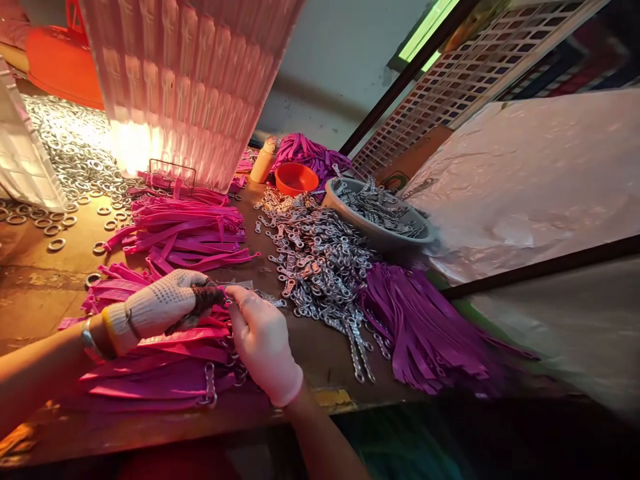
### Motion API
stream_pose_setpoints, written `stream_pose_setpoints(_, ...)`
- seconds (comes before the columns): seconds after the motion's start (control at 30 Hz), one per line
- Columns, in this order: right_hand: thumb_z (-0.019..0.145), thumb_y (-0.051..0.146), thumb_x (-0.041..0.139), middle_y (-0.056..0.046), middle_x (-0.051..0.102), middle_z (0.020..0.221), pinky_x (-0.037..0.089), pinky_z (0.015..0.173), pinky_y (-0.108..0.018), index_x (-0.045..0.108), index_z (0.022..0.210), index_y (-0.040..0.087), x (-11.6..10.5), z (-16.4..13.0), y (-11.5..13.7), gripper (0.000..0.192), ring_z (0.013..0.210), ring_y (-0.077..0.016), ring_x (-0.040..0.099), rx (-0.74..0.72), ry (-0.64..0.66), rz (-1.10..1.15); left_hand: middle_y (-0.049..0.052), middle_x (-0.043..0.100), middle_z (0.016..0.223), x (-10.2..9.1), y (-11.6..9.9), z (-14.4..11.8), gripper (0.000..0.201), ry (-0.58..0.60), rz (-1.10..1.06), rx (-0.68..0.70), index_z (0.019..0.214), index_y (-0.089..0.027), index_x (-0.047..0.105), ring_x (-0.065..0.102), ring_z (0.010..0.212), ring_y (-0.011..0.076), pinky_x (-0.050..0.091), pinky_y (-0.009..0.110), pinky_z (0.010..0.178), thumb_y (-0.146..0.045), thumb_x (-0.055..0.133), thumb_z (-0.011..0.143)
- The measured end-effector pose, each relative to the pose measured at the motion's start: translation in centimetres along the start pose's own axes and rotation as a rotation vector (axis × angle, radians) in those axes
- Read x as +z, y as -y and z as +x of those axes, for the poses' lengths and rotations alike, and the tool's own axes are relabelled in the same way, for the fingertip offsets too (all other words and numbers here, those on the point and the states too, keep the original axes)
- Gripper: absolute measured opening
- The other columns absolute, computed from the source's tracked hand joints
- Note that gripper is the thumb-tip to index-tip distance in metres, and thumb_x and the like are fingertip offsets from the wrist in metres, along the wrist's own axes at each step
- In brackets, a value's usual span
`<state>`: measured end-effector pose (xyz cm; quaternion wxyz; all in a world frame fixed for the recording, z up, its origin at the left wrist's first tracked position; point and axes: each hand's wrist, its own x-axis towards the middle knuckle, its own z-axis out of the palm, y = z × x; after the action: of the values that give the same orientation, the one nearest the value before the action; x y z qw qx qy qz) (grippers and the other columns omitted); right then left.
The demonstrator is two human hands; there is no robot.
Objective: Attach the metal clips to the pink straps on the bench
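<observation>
Bare forearms [320, 437] reach in from the left and lower edges, over a brown worktop [315, 350]. The left hand [173, 300], in a dotted knit glove, and the right hand [265, 333], in a thin pale one, meet at the fingertips; their fingers are bunched together, but what they pinch is too small and hidden to tell. Beneath them lies a heap of pink straps [155, 387], a metal chain piece [210, 385] at its near right end. To the right, metal links [320, 260] pile up between purple straps [425, 327] and a red bowl [296, 180], beside a grey basin [373, 230] holding more links
</observation>
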<state>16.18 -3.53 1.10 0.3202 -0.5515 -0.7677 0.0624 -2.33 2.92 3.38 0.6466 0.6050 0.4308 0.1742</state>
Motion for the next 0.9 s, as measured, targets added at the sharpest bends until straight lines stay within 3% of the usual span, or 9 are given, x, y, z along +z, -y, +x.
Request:
stream_pose_setpoints(0.13,0.091,0.009,0.048,-0.008,0.066,0.082,0.041,0.069,-0.032,0.066,0.11,0.015,0.5,-0.4,1.3,0.027,0.075,-0.0227,0.059,-0.13,0.072,-0.285,-0.002,0.053,0.053,0.8,1.3,-1.4,0.03,-0.06,0.164,0.114,0.066,-0.019,0.056,0.043,0.046,0.0109,0.034,0.021,0.044,-0.041,0.055,0.086)
stream_pose_setpoints(0.23,0.092,0.009,0.046,-0.007,0.063,0.078,0.038,0.065,-0.032,0.066,0.107,0.015,1.0,-0.9,1.6,0.026,0.071,-0.022,0.056,-0.162,0.038,-0.355,0.003,0.069,0.075,1.0,2.5,-1.4,0.014,-0.081,0.325,0.286,0.074,-0.018,0.067,0.058,0.068,0.0163,0.046,0.024,0.063,-0.029,0.06,0.081)
stream_pose_setpoints(0.3,0.096,0.011,0.043,-0.007,0.064,0.079,0.038,0.065,-0.033,0.065,0.108,0.015,1.2,-1.2,1.7,0.026,0.071,-0.0219,0.056,-0.137,-0.012,-0.352,0.003,0.072,0.083,1.1,3.3,-1.4,0.009,-0.069,0.321,0.322,0.079,-0.02,0.069,0.062,0.077,0.0191,0.048,0.025,0.07,-0.022,0.061,0.077)
stream_pose_setpoints(0.4,0.099,0.014,0.042,-0.008,0.069,0.088,0.043,0.071,-0.033,0.062,0.114,0.015,0.9,-1.3,2.0,0.025,0.078,-0.0219,0.062,-0.082,-0.028,-0.262,0.001,0.066,0.072,1.4,3.6,-1.9,0.009,-0.078,0.21,0.27,0.071,-0.019,0.064,0.058,0.066,0.0161,0.044,0.023,0.06,-0.019,0.057,0.076)
stream_pose_setpoints(0.5,0.095,0.018,0.052,-0.011,0.071,0.107,0.047,0.08,-0.033,0.053,0.133,0.013,-0.2,-1.2,2.4,0.038,0.091,-0.0235,0.066,-0.058,0.091,-0.172,-0.003,0.053,0.056,1.8,3.1,-2.6,0.019,-0.093,0.074,0.155,0.068,-0.019,0.057,0.043,0.047,0.0108,0.031,0.021,0.044,-0.029,0.054,0.084)
stream_pose_setpoints(0.57,0.09,0.022,0.061,-0.01,0.073,0.105,0.047,0.076,-0.032,0.05,0.137,0.012,-0.7,-1.0,2.5,0.049,0.089,-0.0242,0.068,-0.024,0.187,-0.175,-0.004,0.049,0.053,2.1,2.8,-3.0,0.025,-0.11,0.066,0.125,0.067,-0.019,0.055,0.038,0.043,0.0094,0.026,0.021,0.041,-0.035,0.055,0.086)
stream_pose_setpoints(0.67,0.088,0.021,0.063,-0.005,0.073,0.082,0.04,0.062,-0.029,0.059,0.122,0.015,-0.7,-1.1,2.3,0.035,0.072,-0.022,0.067,0.022,0.265,-0.233,-0.003,0.05,0.054,2.3,2.7,-3.1,0.027,-0.121,0.138,0.153,0.065,-0.017,0.057,0.039,0.046,0.0099,0.027,0.022,0.044,-0.034,0.054,0.086)
stream_pose_setpoints(0.73,0.087,0.018,0.058,-0.003,0.07,0.071,0.034,0.057,-0.029,0.063,0.109,0.015,-0.2,-1.5,1.9,0.023,0.063,-0.0201,0.064,-0.023,0.274,-0.257,-0.002,0.052,0.056,2.4,3.0,-2.9,0.024,-0.109,0.187,0.195,0.064,-0.016,0.059,0.041,0.051,0.011,0.03,0.022,0.048,-0.029,0.054,0.084)
stream_pose_setpoints(0.9,0.083,0.017,0.052,-0.002,0.062,0.061,0.025,0.054,-0.031,0.061,0.091,0.016,1.0,-2.3,0.8,0.012,0.054,-0.0185,0.056,-0.199,0.139,-0.313,0.001,0.065,0.07,2.5,2.9,-2.2,0.017,-0.067,0.337,0.259,0.071,-0.014,0.068,0.052,0.066,0.0157,0.039,0.023,0.06,-0.019,0.053,0.078)
